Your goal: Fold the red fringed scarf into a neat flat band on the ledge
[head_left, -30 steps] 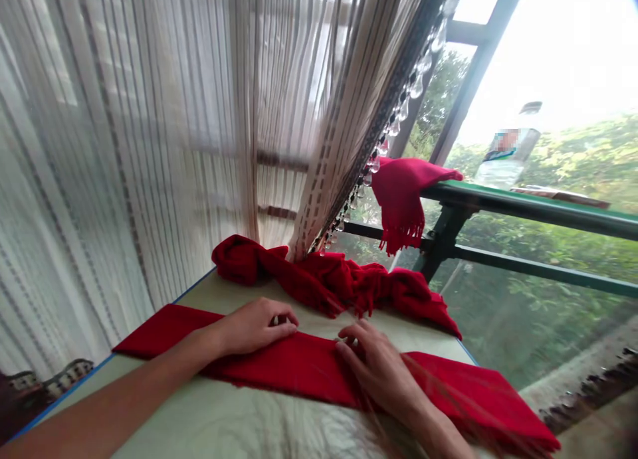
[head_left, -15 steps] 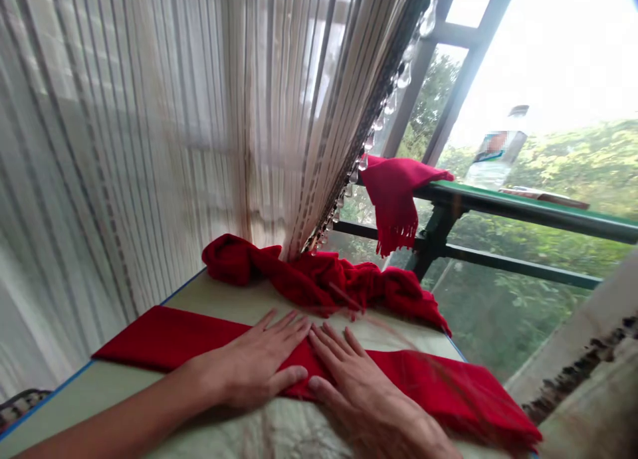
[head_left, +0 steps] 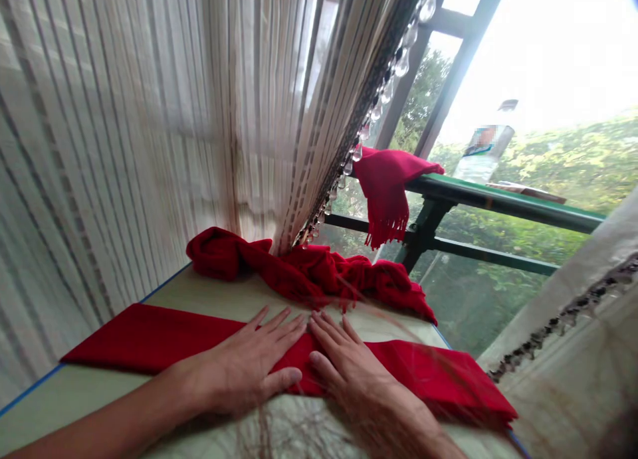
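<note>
A long folded red scarf (head_left: 164,343) lies flat across the pale tabletop (head_left: 90,392). My left hand (head_left: 254,356) rests palm down on its middle, fingers stretched out. Just to the right, my right hand (head_left: 346,363) also lies flat on the cloth, its fingertips close to those of the left. Behind the hands, a second red scarf (head_left: 304,273) sits crumpled in a loose heap along the far part of the table. Loose strands of hair blur the lower part of the view.
A sheer striped curtain (head_left: 149,147) with clear beads hangs on the left. Another fringed red cloth (head_left: 386,193) drapes over the green window rail (head_left: 508,203). On the rail's ledge stands a clear bottle (head_left: 486,147). More curtain (head_left: 563,313) hangs at the right.
The view has shifted slightly, so the scene sits a little further left. Both hands stay flat on the folded scarf, with a slightly wider gap between the thumbs.
</note>
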Demonstrator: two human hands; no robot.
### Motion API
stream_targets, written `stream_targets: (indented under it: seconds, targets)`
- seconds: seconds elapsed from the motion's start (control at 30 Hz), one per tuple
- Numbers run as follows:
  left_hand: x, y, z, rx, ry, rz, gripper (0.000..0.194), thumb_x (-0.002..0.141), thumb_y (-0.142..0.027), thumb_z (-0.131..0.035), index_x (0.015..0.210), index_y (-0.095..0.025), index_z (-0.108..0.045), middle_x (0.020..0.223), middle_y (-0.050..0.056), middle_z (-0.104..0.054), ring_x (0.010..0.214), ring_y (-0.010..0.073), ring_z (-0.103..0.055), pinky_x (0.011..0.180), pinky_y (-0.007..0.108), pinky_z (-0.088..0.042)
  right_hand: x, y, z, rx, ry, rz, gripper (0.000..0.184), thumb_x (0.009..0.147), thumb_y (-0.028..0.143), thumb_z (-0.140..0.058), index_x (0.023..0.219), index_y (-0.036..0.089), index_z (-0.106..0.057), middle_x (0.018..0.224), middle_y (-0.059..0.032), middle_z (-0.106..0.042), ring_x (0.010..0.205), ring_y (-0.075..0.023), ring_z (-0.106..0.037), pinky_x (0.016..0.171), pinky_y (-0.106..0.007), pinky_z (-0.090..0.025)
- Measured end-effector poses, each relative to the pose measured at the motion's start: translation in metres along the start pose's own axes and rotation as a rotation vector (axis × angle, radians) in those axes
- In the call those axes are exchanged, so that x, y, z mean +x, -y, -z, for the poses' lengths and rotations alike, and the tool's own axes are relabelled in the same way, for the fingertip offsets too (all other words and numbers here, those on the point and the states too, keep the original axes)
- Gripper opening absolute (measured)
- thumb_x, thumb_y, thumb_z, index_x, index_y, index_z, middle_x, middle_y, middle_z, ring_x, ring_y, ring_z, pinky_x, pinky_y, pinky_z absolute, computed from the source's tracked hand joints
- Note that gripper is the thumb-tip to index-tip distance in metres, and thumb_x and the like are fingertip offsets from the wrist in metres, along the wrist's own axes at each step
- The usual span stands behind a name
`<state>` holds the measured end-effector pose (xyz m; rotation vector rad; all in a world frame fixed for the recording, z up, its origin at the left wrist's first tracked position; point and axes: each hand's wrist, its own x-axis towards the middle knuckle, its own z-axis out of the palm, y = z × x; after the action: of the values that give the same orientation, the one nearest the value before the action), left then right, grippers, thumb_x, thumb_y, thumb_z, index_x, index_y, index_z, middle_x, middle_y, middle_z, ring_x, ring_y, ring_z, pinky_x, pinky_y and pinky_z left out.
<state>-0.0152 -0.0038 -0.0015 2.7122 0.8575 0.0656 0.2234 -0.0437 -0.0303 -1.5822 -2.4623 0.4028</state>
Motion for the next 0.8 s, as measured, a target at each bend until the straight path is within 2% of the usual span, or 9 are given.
stream_targets:
  seconds: [0.2, 0.4, 0.5, 0.63, 0.8]
  targets:
    - [0.0, 0.01, -0.014, -0.034, -0.075, -0.046, 0.066, 0.104, -0.058, -0.041, 0.162, -0.029, -0.026, 0.167, 0.006, -0.024, 0.156, 0.0296, -0.018, 0.127, 0.054, -0.011, 0.0, 0.0, -0.001, -0.005, -0.01, 0.007, 0.064, 0.104, 0.049, -0.037, 0.159, 0.019, -0.028, 0.168, -0.0118, -0.027, 0.157, -0.0274, -0.019, 0.128, -0.059, -0.013]
    - [0.002, 0.011, -0.013, -0.023, -0.118, -0.058, 0.074, 0.103, -0.061, -0.044, 0.164, -0.03, -0.016, 0.168, 0.008, -0.018, 0.156, 0.0307, -0.016, 0.127, 0.055, -0.011, -0.001, 0.002, 0.002, 0.011, -0.051, 0.034, 0.071, 0.101, 0.051, -0.044, 0.162, 0.022, -0.019, 0.17, -0.0102, -0.02, 0.158, -0.0268, -0.014, 0.128, -0.06, -0.011]
    - [0.003, 0.009, -0.012, -0.017, -0.083, -0.053, 0.077, 0.102, -0.064, -0.041, 0.164, -0.026, -0.017, 0.168, 0.011, -0.018, 0.156, 0.0315, -0.015, 0.127, 0.056, -0.01, -0.001, 0.003, 0.001, -0.002, -0.068, 0.076, 0.076, 0.1, 0.051, -0.047, 0.162, 0.021, -0.015, 0.17, -0.0109, -0.016, 0.158, -0.0264, -0.012, 0.128, -0.059, -0.009]
    - [0.004, 0.009, -0.012, -0.009, -0.019, -0.013, 0.08, 0.101, -0.069, -0.037, 0.163, -0.021, -0.021, 0.168, 0.012, -0.018, 0.156, 0.032, -0.015, 0.127, 0.055, -0.011, 0.001, 0.002, -0.005, -0.03, -0.008, 0.083, 0.077, 0.1, 0.054, -0.045, 0.162, 0.018, -0.017, 0.169, -0.0134, -0.023, 0.157, -0.0298, -0.016, 0.127, -0.063, -0.011]
    - [0.007, 0.014, -0.013, -0.003, -0.154, -0.051, 0.079, 0.102, -0.068, -0.035, 0.164, -0.023, -0.015, 0.169, 0.01, -0.012, 0.157, 0.0304, -0.012, 0.128, 0.054, -0.008, 0.001, 0.003, -0.004, -0.065, -0.079, 0.06, 0.075, 0.102, 0.057, -0.038, 0.162, 0.016, -0.017, 0.17, -0.0133, -0.014, 0.157, -0.0299, -0.013, 0.126, -0.065, -0.01]
